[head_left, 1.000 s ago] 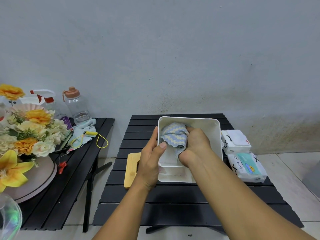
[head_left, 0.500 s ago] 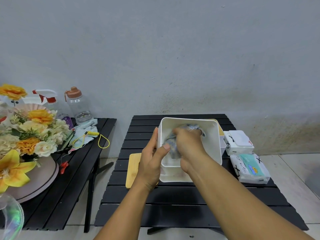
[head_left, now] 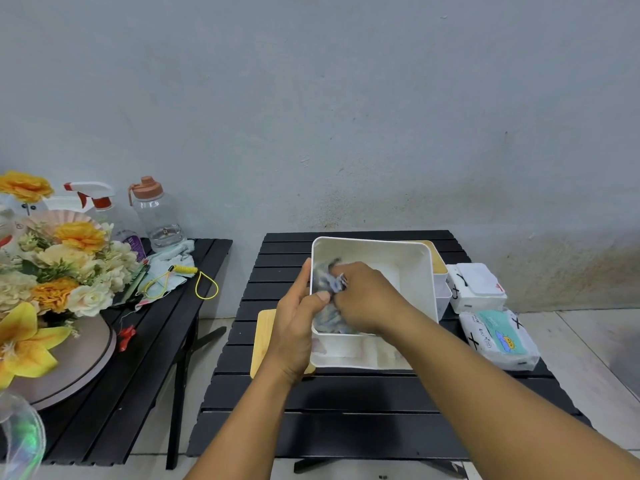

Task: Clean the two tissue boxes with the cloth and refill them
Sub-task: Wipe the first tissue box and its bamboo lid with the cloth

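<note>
The right hand [head_left: 363, 299], clenched round the blurred blue cloth [head_left: 327, 284], has slid from the middle of the white tissue box [head_left: 412, 268] to its left wall. There the left hand [head_left: 298, 323] still grips the rim, its thumb beside the cloth.

A grey wall [head_left: 346, 98] is rising behind the left table [head_left: 104, 420] and the right table [head_left: 346, 427]. Both are standing on a pale tiled floor [head_left: 595, 358].

soft even light, cloth [head_left: 329, 282] blurred — edges warped
</note>
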Available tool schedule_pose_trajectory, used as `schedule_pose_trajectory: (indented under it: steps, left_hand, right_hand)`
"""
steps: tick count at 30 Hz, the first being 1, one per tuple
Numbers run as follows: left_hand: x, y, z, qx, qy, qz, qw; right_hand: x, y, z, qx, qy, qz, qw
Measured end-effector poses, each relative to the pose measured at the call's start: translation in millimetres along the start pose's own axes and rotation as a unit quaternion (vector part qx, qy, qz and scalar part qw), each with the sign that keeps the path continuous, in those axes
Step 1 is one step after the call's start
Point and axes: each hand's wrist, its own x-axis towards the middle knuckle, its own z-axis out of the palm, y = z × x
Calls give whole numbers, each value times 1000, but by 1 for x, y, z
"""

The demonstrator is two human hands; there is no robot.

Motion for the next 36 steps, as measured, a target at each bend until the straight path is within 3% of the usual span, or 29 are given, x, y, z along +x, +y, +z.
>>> schedule_pose_trajectory:
  steps: [3, 8, 10, 12, 15, 20, 23, 30, 33, 36]
  left_hand:
    - [2, 2, 0, 21, -6, -8, 1000]
    - [4, 1, -6, 31, 3, 5, 999]
    - [4, 1, -8, 30, 8, 12, 999]
    - [3, 0, -8, 43, 0, 25, 999]
    - [2, -2, -5, 60, -2, 37, 998]
    - [1, -4, -1, 48, 45, 40, 997]
    - [3, -4, -3, 27, 61, 25, 997]
    - [7, -3, -7, 35, 75, 25, 996]
    - [7, -3, -6, 36, 63, 31, 997]
    - [7, -4, -9, 52, 59, 33, 996]
  right_hand:
    - [-2, 3, -2, -149, 15, -32, 988]
    - [-12, 4, -11, -299, 199, -111, 927]
    - [-15, 7, -10, -330, 231, -149, 903]
    - [-16, 11, -9, -373, 190, -143, 897]
    - [-16, 16, -9, -411, 52, -36, 909]
    - [-9, 12, -11, -366, -59, 28, 929]
    - [-4, 10, -16, -322, -114, 18, 940]
    - [-14, 5, -9, -80, -142, -70, 984]
    - [-14, 4, -8, -121, -122, -67, 983]
    - [-9, 4, -11, -268, -102, -35, 957]
